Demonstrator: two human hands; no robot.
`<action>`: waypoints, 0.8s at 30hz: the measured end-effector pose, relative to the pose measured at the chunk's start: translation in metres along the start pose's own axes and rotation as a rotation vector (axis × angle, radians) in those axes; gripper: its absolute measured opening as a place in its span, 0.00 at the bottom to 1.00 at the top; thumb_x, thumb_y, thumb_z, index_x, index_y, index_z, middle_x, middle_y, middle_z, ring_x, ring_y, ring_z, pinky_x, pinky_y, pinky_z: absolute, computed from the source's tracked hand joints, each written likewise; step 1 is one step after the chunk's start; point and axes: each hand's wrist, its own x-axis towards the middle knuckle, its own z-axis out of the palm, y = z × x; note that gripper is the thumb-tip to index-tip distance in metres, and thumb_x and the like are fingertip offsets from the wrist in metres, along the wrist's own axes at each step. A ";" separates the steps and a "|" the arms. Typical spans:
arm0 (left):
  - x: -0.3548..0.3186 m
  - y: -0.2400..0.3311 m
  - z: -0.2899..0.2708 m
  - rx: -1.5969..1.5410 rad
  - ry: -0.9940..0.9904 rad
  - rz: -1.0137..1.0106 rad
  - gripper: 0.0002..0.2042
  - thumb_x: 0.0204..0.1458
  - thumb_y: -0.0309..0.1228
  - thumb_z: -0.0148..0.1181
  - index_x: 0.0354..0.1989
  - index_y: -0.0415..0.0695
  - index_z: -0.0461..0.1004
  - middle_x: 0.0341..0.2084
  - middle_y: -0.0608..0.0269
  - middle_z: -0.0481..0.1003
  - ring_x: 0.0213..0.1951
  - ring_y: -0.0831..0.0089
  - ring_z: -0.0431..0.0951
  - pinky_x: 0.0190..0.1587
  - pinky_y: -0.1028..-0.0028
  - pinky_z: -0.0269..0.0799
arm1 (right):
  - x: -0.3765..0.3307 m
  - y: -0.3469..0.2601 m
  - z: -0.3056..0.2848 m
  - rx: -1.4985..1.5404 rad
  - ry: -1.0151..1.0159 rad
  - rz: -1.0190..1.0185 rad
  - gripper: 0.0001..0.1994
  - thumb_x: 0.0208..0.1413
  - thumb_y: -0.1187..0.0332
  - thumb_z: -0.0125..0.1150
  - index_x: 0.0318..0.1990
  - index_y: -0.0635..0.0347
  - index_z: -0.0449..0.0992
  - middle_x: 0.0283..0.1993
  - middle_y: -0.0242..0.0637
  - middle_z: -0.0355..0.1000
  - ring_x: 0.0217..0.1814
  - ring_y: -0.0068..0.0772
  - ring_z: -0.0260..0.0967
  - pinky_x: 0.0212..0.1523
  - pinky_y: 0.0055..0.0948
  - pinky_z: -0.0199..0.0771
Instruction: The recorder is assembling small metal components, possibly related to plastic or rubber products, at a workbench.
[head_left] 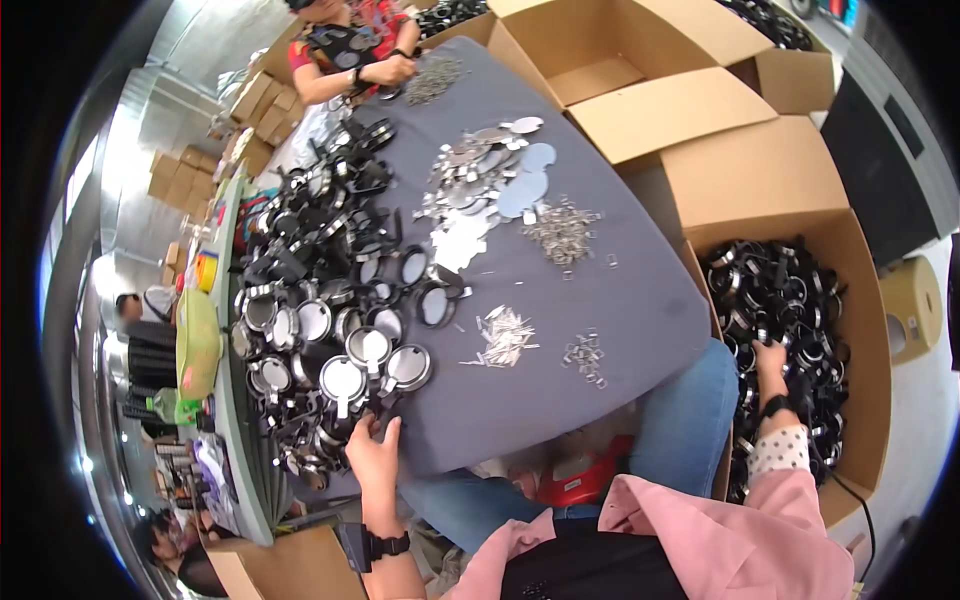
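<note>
My left hand [374, 456] is at the near edge of a big heap of black round parts [320, 235], many fitted with silver discs. Its thumb and fingers are apart, and the fingertips reach the lowest parts of the heap. Just beyond the hand lie a round part with a white disc and tab [342, 380] and another with a silver disc [408, 368]. My right hand [769, 358] reaches into an open cardboard box [868, 300] full of black ring-shaped parts [785, 290]. Its fingertips are among the parts, so their grip is hidden.
On the grey-covered table [640, 300] lie loose silver discs [480, 170], small metal clips [562, 235], thin white strips [503, 337] and more clips [585, 357]. Across it, another person's hand [392, 70] is beside a heap of small pieces [432, 78]. A further open carton [600, 75] stands behind.
</note>
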 end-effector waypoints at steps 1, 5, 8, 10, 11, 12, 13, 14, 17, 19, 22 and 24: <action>-0.006 -0.004 -0.013 0.022 0.043 -0.008 0.16 0.46 0.30 0.66 0.39 0.31 0.74 0.27 0.52 0.77 0.33 0.65 0.80 0.40 0.71 0.73 | -0.012 -0.011 -0.007 -0.005 0.074 0.024 0.19 0.41 0.57 0.68 0.35 0.66 0.78 0.33 0.53 0.76 0.39 0.53 0.74 0.43 0.41 0.71; -0.015 0.015 -0.040 -0.229 0.171 0.189 0.11 0.46 0.25 0.64 0.38 0.35 0.74 0.26 0.54 0.78 0.29 0.67 0.79 0.37 0.71 0.73 | -0.035 -0.051 -0.096 -0.045 0.248 -0.278 0.21 0.51 0.57 0.63 0.40 0.70 0.75 0.39 0.57 0.73 0.42 0.53 0.71 0.45 0.39 0.68; -0.022 0.055 -0.031 -0.362 0.051 0.342 0.12 0.45 0.26 0.65 0.39 0.38 0.75 0.28 0.56 0.77 0.32 0.65 0.79 0.37 0.69 0.74 | -0.103 -0.159 -0.176 0.212 0.205 -0.541 0.16 0.52 0.63 0.62 0.36 0.71 0.73 0.30 0.44 0.72 0.33 0.34 0.69 0.38 0.31 0.67; -0.034 0.083 -0.017 -0.436 -0.049 0.527 0.16 0.43 0.27 0.66 0.42 0.39 0.74 0.33 0.55 0.77 0.37 0.62 0.78 0.40 0.68 0.74 | -0.149 -0.224 -0.206 0.331 0.076 -0.658 0.12 0.51 0.67 0.61 0.33 0.70 0.72 0.24 0.35 0.70 0.28 0.24 0.65 0.32 0.26 0.65; -0.041 0.095 -0.011 -0.457 -0.087 0.652 0.19 0.41 0.27 0.67 0.44 0.39 0.73 0.37 0.54 0.76 0.40 0.60 0.78 0.43 0.68 0.73 | -0.176 -0.256 -0.217 0.363 -0.036 -0.698 0.10 0.51 0.68 0.61 0.32 0.69 0.72 0.23 0.32 0.68 0.27 0.20 0.64 0.30 0.24 0.64; -0.045 0.110 -0.006 -0.507 -0.104 0.755 0.22 0.40 0.30 0.69 0.47 0.41 0.72 0.40 0.53 0.74 0.44 0.58 0.76 0.45 0.66 0.72 | -0.214 -0.295 -0.230 0.364 -0.243 -0.581 0.09 0.47 0.70 0.61 0.29 0.68 0.73 0.22 0.32 0.69 0.26 0.19 0.64 0.28 0.23 0.63; -0.050 0.123 -0.007 -0.557 -0.119 0.858 0.26 0.39 0.33 0.70 0.49 0.42 0.71 0.44 0.52 0.73 0.47 0.55 0.74 0.48 0.64 0.71 | -0.229 -0.309 -0.225 0.327 -0.315 -0.787 0.09 0.41 0.69 0.63 0.27 0.67 0.74 0.21 0.32 0.69 0.23 0.19 0.64 0.25 0.22 0.63; -0.053 0.134 -0.012 -0.538 -0.106 0.901 0.28 0.39 0.34 0.71 0.51 0.43 0.70 0.46 0.52 0.72 0.49 0.54 0.72 0.49 0.63 0.70 | -0.250 -0.329 -0.224 0.323 -0.548 -0.782 0.10 0.38 0.69 0.64 0.26 0.66 0.74 0.20 0.32 0.69 0.23 0.20 0.65 0.26 0.22 0.63; -0.051 0.137 -0.028 -0.508 -0.083 0.952 0.28 0.39 0.37 0.70 0.51 0.43 0.70 0.44 0.52 0.73 0.50 0.55 0.73 0.51 0.64 0.69 | -0.293 -0.371 -0.195 0.250 -1.055 -1.197 0.14 0.43 0.64 0.68 0.29 0.65 0.73 0.19 0.35 0.66 0.22 0.23 0.60 0.24 0.26 0.62; -0.049 0.117 -0.018 -0.577 -0.802 0.711 0.22 0.43 0.38 0.68 0.47 0.44 0.72 0.40 0.50 0.75 0.48 0.55 0.74 0.52 0.63 0.67 | -0.321 -0.394 -0.175 0.324 -1.380 -0.795 0.10 0.47 0.65 0.65 0.29 0.63 0.75 0.21 0.29 0.68 0.22 0.17 0.61 0.24 0.21 0.62; -0.060 0.079 -0.017 -0.734 -0.724 0.451 0.20 0.46 0.40 0.66 0.44 0.42 0.74 0.34 0.49 0.77 0.40 0.52 0.77 0.44 0.65 0.72 | -0.312 -0.432 -0.121 0.338 -1.331 -0.827 0.10 0.53 0.64 0.59 0.32 0.62 0.77 0.18 0.26 0.66 0.20 0.14 0.60 0.21 0.20 0.60; -0.060 0.063 -0.021 -0.712 -0.645 0.285 0.22 0.46 0.41 0.66 0.46 0.41 0.72 0.34 0.47 0.77 0.38 0.50 0.78 0.41 0.65 0.73 | -0.304 -0.476 -0.088 0.148 -0.907 -1.008 0.16 0.57 0.58 0.56 0.30 0.65 0.77 0.16 0.32 0.66 0.18 0.19 0.62 0.21 0.25 0.64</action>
